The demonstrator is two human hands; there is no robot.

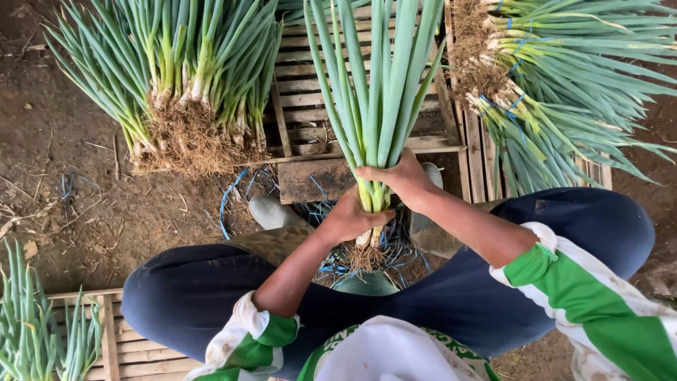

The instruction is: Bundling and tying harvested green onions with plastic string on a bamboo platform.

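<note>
There are no packages, labels, signs or screens to see here.

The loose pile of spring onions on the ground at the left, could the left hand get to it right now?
Probably not at once. The left hand is wrapped around the spring onion bunch together with the right hand. The loose pile lies beyond the left knee, with only open ground between, so letting go and leaning should reach it.
</note>
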